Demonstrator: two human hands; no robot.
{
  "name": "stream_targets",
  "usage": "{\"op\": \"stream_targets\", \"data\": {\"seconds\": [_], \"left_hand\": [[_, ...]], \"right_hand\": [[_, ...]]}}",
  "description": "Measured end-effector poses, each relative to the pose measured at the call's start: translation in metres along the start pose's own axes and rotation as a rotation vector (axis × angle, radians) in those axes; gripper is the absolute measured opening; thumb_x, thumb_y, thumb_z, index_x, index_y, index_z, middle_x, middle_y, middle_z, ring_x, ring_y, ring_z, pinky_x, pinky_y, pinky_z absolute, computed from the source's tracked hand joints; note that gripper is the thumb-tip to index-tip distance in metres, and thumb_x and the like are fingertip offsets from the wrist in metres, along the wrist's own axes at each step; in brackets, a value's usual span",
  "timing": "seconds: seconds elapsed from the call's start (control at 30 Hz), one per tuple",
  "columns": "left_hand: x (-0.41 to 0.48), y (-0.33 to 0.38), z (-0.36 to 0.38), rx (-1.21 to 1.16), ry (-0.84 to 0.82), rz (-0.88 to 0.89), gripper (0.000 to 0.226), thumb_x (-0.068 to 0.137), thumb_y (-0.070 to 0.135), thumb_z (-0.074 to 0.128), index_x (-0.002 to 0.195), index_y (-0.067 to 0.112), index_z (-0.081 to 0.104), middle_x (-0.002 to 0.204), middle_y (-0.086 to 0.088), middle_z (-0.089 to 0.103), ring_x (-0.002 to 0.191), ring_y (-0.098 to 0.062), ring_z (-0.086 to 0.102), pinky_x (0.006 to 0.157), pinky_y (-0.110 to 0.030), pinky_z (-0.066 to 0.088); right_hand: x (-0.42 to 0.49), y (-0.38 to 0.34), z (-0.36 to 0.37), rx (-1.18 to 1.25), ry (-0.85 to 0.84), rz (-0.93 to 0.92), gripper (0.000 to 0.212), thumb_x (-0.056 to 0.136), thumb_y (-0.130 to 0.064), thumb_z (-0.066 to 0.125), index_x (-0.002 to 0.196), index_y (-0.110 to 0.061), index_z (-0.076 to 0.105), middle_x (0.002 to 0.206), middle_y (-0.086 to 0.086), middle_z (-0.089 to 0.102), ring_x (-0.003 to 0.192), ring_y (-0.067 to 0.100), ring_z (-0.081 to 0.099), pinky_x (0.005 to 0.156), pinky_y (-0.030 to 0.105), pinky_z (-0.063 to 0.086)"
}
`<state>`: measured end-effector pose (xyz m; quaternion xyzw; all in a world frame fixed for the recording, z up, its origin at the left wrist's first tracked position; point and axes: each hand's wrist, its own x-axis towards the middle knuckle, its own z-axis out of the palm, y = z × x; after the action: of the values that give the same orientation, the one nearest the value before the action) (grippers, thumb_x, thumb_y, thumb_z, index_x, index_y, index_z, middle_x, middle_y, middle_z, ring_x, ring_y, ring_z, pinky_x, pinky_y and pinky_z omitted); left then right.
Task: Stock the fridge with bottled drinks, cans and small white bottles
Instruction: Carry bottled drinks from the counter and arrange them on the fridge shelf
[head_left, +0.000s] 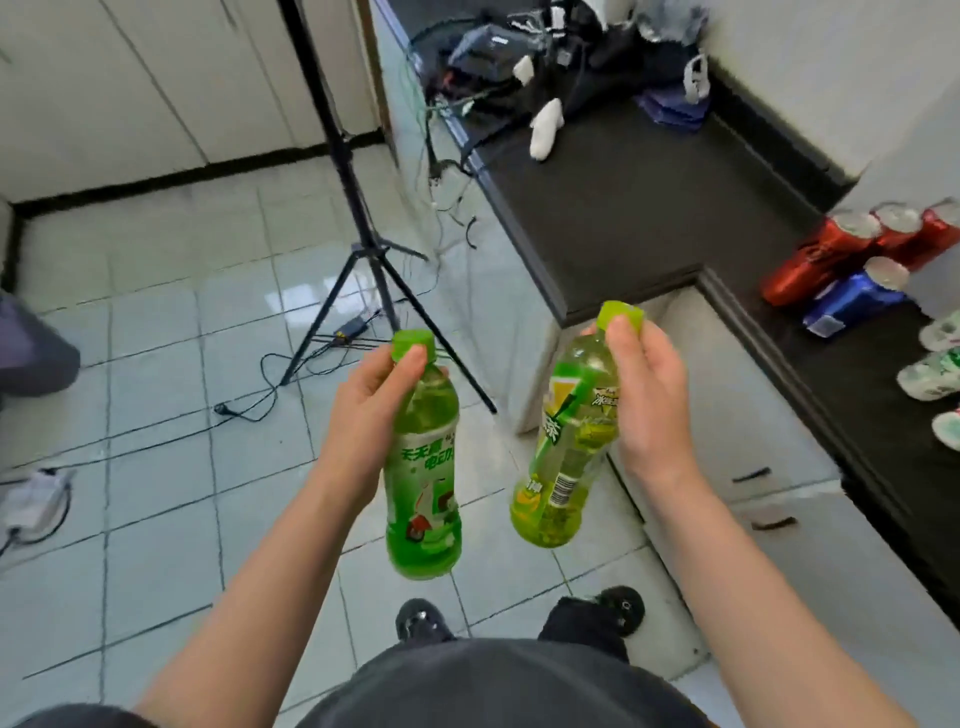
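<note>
- Head view is showing both hands busy. The left hand is gripping the left green bottle at the neck, with the thumb lying just under the cap and the fingers curling behind.
- The right hand is clamping the right green bottle at its shoulder, with the thumb pressing against the cap.
- Both bottles are hanging in the air over the tiled floor, off the front edge of the dark tabletop and in front of the person's body. No fridge is showing.
- Handling, as a judgement: both bottles are looking full, so they are probably fairly heavy and swinging freely below a neck grip. The thin plastic walls are likely giving under a squeeze and the labels may be slick. The stiff neck ring, or the waist of the body, is looking like the safer hold.
- Orientation: the left bottle's long axis is running near upright, cap pointing up and away, base hanging down. The right bottle is tilting, with its cap leaning toward the tabletop and its base swinging inward toward the left bottle. The two bases are sitting near each other but apart.
- Red and blue cans are waiting by the tabletop's inner corner against the wall. Small white bottles are lying along its near stretch.
- A tripod is standing on the floor ahead.
</note>
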<state>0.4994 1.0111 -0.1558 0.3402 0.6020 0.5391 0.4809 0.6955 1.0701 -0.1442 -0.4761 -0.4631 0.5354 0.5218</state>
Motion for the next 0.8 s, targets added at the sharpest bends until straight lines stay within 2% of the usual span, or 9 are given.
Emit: {"op": "stream_targets", "data": {"seconds": [0.1,0.13,0.23,0.33,0.43,0.5,0.6,0.7,0.8], "left_hand": [[-0.020,-0.001,-0.084,-0.029,0.171,0.030,0.023,0.079,0.047,0.061,0.082,0.025,0.068,0.088,-0.004,0.071,0.078,-0.015,0.066,0.071,-0.027,0.053],[-0.027,-0.002,-0.109,-0.039,0.232,0.037,0.024,0.078,0.047,0.058,0.081,0.026,0.068,0.089,-0.005,0.071,0.078,-0.014,0.065,0.071,-0.028,0.052],[-0.052,-0.004,-0.177,-0.084,0.416,0.051,0.025,0.077,0.050,0.057,0.084,0.028,0.067,0.096,-0.005,0.071,0.081,-0.013,0.066,0.069,-0.024,0.050],[-0.081,-0.012,-0.231,-0.150,0.617,0.070,0.023,0.076,0.051,0.058,0.086,0.032,0.068,0.097,-0.002,0.071,0.084,-0.011,0.066,0.067,-0.021,0.049],[-0.113,-0.024,-0.277,-0.206,0.810,0.083,0.017,0.076,0.050,0.057,0.083,0.039,0.069,0.096,0.001,0.072,0.088,-0.013,0.067,0.072,-0.024,0.050],[-0.136,-0.035,-0.306,-0.232,0.937,0.082,0.016,0.076,0.050,0.057,0.082,0.042,0.068,0.093,0.005,0.072,0.085,-0.010,0.067,0.070,-0.021,0.050],[-0.170,-0.049,-0.356,-0.257,1.132,0.083,0.016,0.076,0.051,0.057,0.082,0.042,0.068,0.093,0.005,0.073,0.083,-0.008,0.068,0.066,-0.017,0.051],[-0.200,-0.054,-0.414,-0.284,1.325,0.100,0.017,0.073,0.053,0.061,0.081,0.041,0.070,0.091,0.006,0.073,0.081,-0.006,0.068,0.065,-0.016,0.051],[-0.226,-0.050,-0.472,-0.272,1.510,0.121,0.020,0.072,0.053,0.062,0.081,0.037,0.070,0.084,0.011,0.073,0.074,-0.001,0.066,0.061,-0.013,0.049]], "right_hand": [[-0.016,0.010,0.083,-0.026,-0.168,-0.010,0.021,0.093,-0.031,0.054,0.083,-0.013,0.054,0.070,0.006,0.052,0.059,0.021,0.053,0.052,0.037,0.051],[-0.023,0.013,0.109,-0.049,-0.228,-0.011,0.022,0.090,-0.035,0.054,0.081,-0.016,0.054,0.071,0.006,0.053,0.061,0.022,0.053,0.055,0.038,0.051],[-0.044,0.018,0.184,-0.137,-0.412,-0.059,0.023,0.087,-0.043,0.054,0.080,-0.021,0.058,0.072,-0.003,0.058,0.066,0.012,0.055,0.061,0.025,0.048],[-0.068,0.024,0.255,-0.154,-0.620,-0.073,0.023,0.088,-0.041,0.053,0.082,-0.020,0.059,0.077,0.002,0.058,0.068,0.013,0.055,0.060,0.022,0.049],[-0.094,0.034,0.324,-0.159,-0.795,-0.057,0.020,0.087,-0.039,0.053,0.077,-0.024,0.060,0.071,-0.006,0.058,0.066,0.010,0.055,0.060,0.022,0.049],[-0.114,0.043,0.369,-0.151,-0.922,-0.038,0.022,0.087,-0.038,0.053,0.080,-0.019,0.060,0.069,-0.009,0.058,0.066,0.010,0.056,0.059,0.023,0.049],[-0.147,0.062,0.439,-0.124,-1.086,0.007,0.027,0.087,-0.037,0.053,0.085,-0.011,0.061,0.072,-0.005,0.058,0.066,0.010,0.057,0.058,0.022,0.050],[-0.185,0.078,0.511,-0.104,-1.230,0.039,0.025,0.090,-0.033,0.054,0.087,-0.010,0.061,0.076,0.002,0.057,0.067,0.010,0.058,0.059,0.023,0.049],[-0.225,0.084,0.583,-0.099,-1.364,0.033,0.022,0.093,-0.029,0.054,0.085,-0.010,0.060,0.073,0.001,0.056,0.065,0.010,0.056,0.059,0.023,0.048]]}}
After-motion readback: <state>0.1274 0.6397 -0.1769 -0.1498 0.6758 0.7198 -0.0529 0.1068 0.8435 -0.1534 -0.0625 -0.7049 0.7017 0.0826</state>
